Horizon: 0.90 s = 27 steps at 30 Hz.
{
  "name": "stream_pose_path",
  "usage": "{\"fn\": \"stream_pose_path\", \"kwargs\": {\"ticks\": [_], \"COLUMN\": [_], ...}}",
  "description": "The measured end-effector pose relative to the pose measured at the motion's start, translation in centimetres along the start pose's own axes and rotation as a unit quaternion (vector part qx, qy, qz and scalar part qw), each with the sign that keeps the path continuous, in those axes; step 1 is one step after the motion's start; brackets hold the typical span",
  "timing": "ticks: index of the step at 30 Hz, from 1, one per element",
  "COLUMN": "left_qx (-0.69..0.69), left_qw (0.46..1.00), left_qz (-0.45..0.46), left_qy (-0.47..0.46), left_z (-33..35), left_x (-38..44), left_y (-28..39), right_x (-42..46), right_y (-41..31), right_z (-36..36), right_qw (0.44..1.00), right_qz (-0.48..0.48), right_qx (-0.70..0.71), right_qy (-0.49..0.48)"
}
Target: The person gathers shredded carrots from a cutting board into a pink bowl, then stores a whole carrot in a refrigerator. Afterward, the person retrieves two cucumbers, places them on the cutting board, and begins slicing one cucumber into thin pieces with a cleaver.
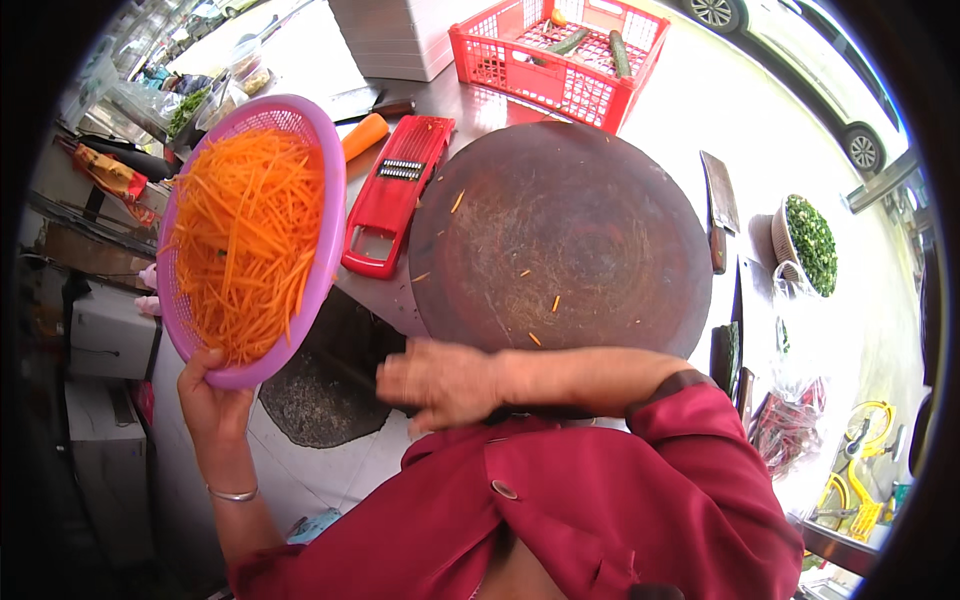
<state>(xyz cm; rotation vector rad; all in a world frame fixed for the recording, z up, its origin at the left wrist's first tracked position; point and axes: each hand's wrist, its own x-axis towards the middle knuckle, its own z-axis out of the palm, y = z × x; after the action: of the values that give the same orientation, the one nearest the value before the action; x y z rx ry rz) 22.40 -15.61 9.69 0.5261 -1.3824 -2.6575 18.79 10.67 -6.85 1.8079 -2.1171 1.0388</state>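
My left hand (217,397) grips the lower rim of a pink plastic colander (326,247), which is tilted and heaped with shredded carrot (244,240). My right hand (442,382), slightly blurred, is over the near left edge of a large round chopping board (570,232), with fingers apart and nothing seen in it. A few carrot shreds lie on the board. Between colander and board lies a red mandoline grater (397,195). Beyond it are a whole carrot (365,137) and a knife with a wooden handle (396,107).
A red plastic crate (555,82) with cucumbers stands at the back. Right of the board lie a cleaver (720,202), a cut cucumber (726,356) and another knife handle (745,394). A basket of chopped greens (810,244) and plastic bags (791,427) are farther right.
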Motion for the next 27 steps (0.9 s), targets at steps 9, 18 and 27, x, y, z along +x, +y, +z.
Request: {"fn": "stream_pose_path", "kwargs": {"ticks": [9, 18, 27], "left_qx": [-0.016, 0.018, 0.015], "left_qw": [0.998, 0.999, 0.998], "left_qz": [-0.051, -0.044, -0.049], "left_qy": [-0.034, -0.022, -0.028], "left_z": [0.2, -0.8, 1.1], "left_x": [-1.5, -4.0, -5.2], "left_y": [-3.0, -5.0, -6.9], "right_x": [-9.1, -8.0, -7.3], "right_y": [4.2, -5.8, -9.7], "right_z": [-12.1, -13.0, -2.5], "right_qw": [0.899, 0.928, 0.988], "right_qz": [0.345, 0.340, 0.128], "right_qx": [-0.270, -0.135, 0.014], "right_qy": [-0.022, -0.065, -0.086]}}
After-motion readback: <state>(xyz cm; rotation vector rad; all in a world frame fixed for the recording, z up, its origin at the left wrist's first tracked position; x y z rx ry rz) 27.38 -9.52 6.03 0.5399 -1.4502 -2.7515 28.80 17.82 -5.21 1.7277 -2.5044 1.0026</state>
